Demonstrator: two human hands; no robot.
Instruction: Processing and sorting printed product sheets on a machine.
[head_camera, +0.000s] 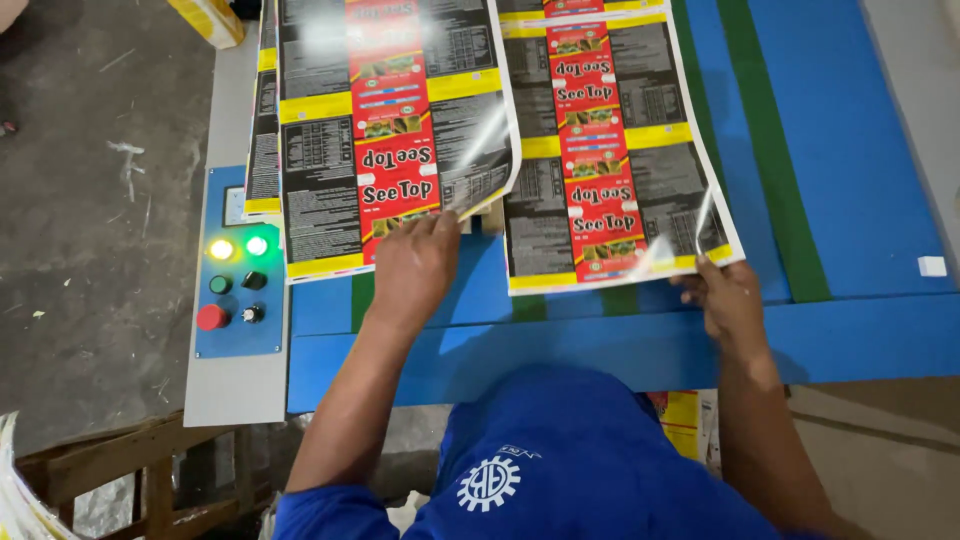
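Two glossy printed sheets in black, red and yellow lie on a blue machine table (860, 330). My left hand (415, 265) pinches the near edge of the left sheet (330, 130), whose right corner curls upward. My right hand (722, 298) grips the near right corner of the right sheet (640, 130). A stack of similar sheets (263, 130) shows under the left sheet. My arms wear short blue sleeves.
A control panel (237, 290) with lit yellow and green lamps, a red button and knobs sits left of the table. Green stripes (775, 150) run along the blue surface. A small white block (931, 266) lies at the right. Wooden pallet (130, 480) stands lower left.
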